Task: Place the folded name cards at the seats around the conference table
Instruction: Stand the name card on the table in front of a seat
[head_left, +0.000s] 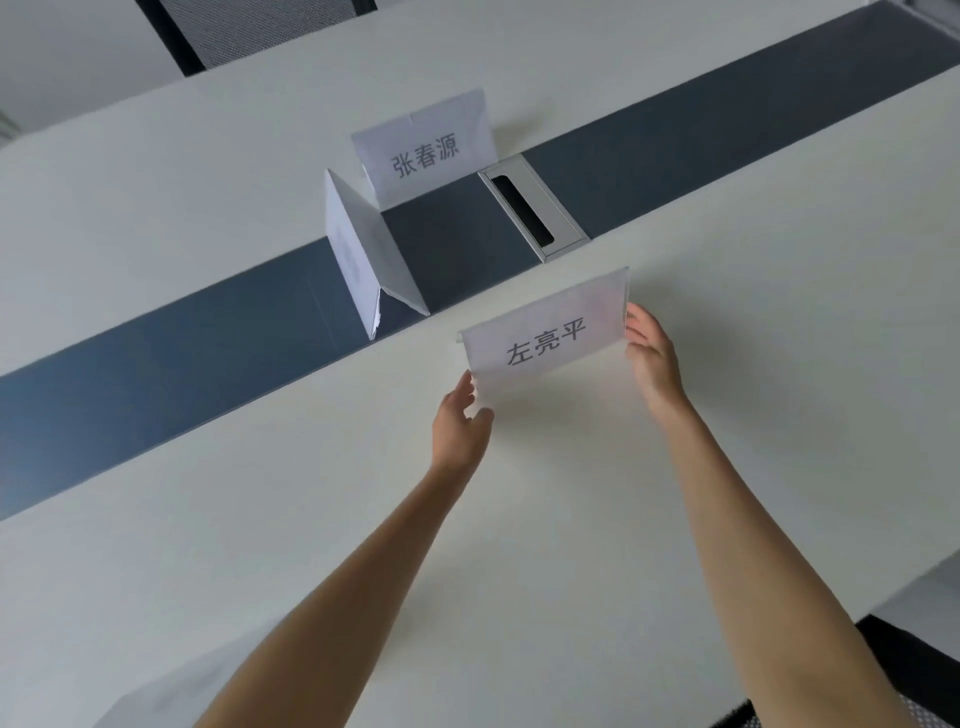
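A folded white name card (545, 325) with black characters stands on the near white half of the conference table (571, 519). My left hand (460, 421) grips its lower left corner and my right hand (652, 356) holds its right edge. Farther back, a second printed name card (426, 148) stands upright at the far side of the dark centre strip (182, 353). A third folded card (363, 254) stands turned sideways on that strip, its text barely readable.
A silver cable hatch (532, 213) sits in the dark strip just right of the cards. A mesh chair back (249, 31) shows beyond the far table edge. Another paper sheet (171, 691) lies at the bottom left. The table's near right edge drops off at the lower right.
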